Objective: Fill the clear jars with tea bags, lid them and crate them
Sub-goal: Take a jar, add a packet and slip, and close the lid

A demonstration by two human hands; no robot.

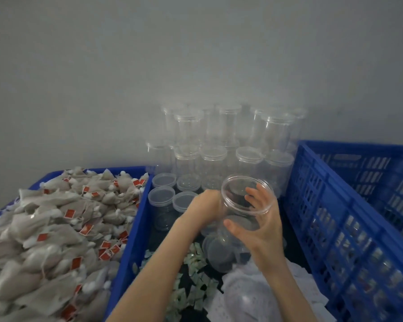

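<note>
We are gripping the open empty jar (246, 203) in our right hand (263, 225), above the lids; our left hand (206, 202) seems to be steadying its side. Tilted like this, it is risking slipping onto the stacked jars (219, 145).

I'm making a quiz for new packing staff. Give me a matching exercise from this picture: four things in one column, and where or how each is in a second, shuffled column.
Things:
1. tea bags
2. open jar
3. stacked lidded jars
4. tall blue crate

Places or states:
A. against the back wall
B. held in both hands, no lid
C. far right, beside the work area
D. heaped in the left blue bin

Pairs: 1-D, 2-B, 3-A, 4-C

The right hand grips the jar's side; the left hand holds its far side.
</note>
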